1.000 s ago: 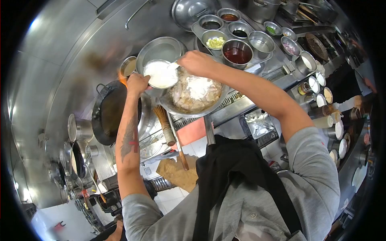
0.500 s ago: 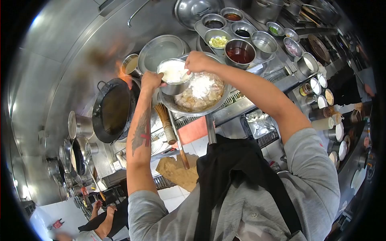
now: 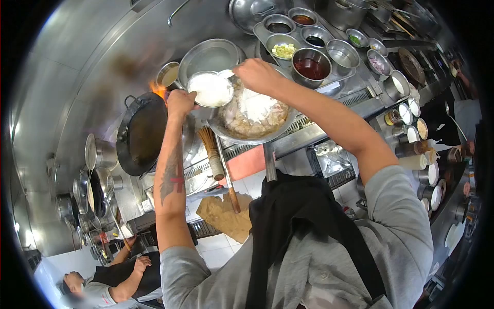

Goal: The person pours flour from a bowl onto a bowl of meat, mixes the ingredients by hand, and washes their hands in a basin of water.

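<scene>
My left hand [image 3: 181, 103] grips the rim of a metal bowl of white powder [image 3: 211, 90], its thumb over the edge. My right hand [image 3: 257, 76] is closed on a spoon [image 3: 226, 73] heaped with the powder, just above that bowl's right side; most of the handle is hidden in my fingers. Below and to the right is a large metal basin [image 3: 234, 138]. In it lie pale, wet-looking pieces [image 3: 270, 122], perhaps raw meat, with a mound of white powder [image 3: 256, 107] on top.
A black wok [image 3: 141, 136] of dark liquid stands left, with a flame [image 3: 157, 89] behind it. A bamboo brush [image 3: 212, 154] and a wooden-handled tool [image 3: 231, 195] lie in front. Sauce bowls [image 3: 311, 67] fill a rack at the back. Another person [image 3: 123, 280] works at lower left.
My left hand has shifted left with the powder bowl, uncovering more of the basin. The spoon now shows a heap of powder. The other person has come further into view.
</scene>
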Motion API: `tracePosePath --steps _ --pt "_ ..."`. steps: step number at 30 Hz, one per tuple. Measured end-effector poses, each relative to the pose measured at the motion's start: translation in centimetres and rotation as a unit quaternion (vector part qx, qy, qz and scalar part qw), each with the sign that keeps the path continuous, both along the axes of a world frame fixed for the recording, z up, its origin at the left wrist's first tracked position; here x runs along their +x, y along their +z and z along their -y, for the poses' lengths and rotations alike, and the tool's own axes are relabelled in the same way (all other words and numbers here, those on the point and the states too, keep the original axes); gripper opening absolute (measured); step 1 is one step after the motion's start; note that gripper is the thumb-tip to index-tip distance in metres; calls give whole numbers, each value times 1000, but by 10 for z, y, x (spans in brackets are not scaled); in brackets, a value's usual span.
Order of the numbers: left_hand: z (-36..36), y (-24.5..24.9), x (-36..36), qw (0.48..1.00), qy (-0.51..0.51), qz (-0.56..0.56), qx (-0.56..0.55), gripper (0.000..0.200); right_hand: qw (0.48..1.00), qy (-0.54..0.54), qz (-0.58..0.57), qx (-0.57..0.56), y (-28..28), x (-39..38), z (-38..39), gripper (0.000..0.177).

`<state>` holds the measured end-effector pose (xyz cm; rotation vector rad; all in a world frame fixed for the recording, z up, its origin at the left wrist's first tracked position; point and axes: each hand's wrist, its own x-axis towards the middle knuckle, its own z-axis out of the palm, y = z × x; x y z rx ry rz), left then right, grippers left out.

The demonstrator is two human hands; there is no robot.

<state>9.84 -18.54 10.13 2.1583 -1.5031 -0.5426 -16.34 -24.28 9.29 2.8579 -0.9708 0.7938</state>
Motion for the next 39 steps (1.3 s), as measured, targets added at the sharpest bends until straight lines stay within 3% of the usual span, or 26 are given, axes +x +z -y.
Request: tracePosePath --steps 5,8,12,14,18,19,21,23,24,25,27,29,31,33,35,37,39 --pt "-1 -9 -16 999 -18 -41 6 36 998 1 -40 51 -4 29 -2 13" --pt "5 -21 -24 986 -28 -163 -4 34 981 -33 -3 189 -18 37 -3 15" --pt "11 -32 -32 983 -21 -183 4 33 958 -53 38 280 -18 34 8 16" --pt "17 -48 -21 983 -17 -184 6 32 887 -44 81 452 -8 23 14 15" --pt "12 -43 -5 981 11 -194 3 32 833 -63 160 526 13 -4 14 15" --pt "8 -35 1 990 -9 -141 1 34 832 -65 160 528 12 -11 15 15" --pt "-1 -19 9 999 -9 -40 -9 34 881 -89 134 446 10 -25 22 16" --pt "-6 -11 21 999 10 -22 -28 33 895 -71 161 410 -17 -27 22 15" --pt "-15 6 13 1000 21 13 -19 33 958 -95 66 264 -28 -24 17 14" --pt "-20 9 12 1000 21 12 -20 33 987 -115 -30 108 -40 -21 9 14" --pt "-25 16 13 998 50 1 -28 33 989 -8 -146 20 -63 -15 -7 15" --pt "-24 3 30 998 47 -19 -45 33 990 -31 -138 23 -64 -20 -8 15" --pt "-30 -6 36 989 59 -129 -47 33 993 -44 -110 21 -50 -29 0 15" --pt "-31 -12 31 991 56 -106 -57 34 995 -63 -80 18 -28 -41 0 16" --pt "-29 -21 25 991 20 -120 -64 33 999 -44 21 -14 8 -45 -15 15" --pt "-34 -9 -4 992 18 -108 -55 33 998 -42 30 20 20 -39 -29 16" --pt "-24 -17 -12 986 -16 -163 -36 33 998 17 -41 53 21 -32 -35 15"
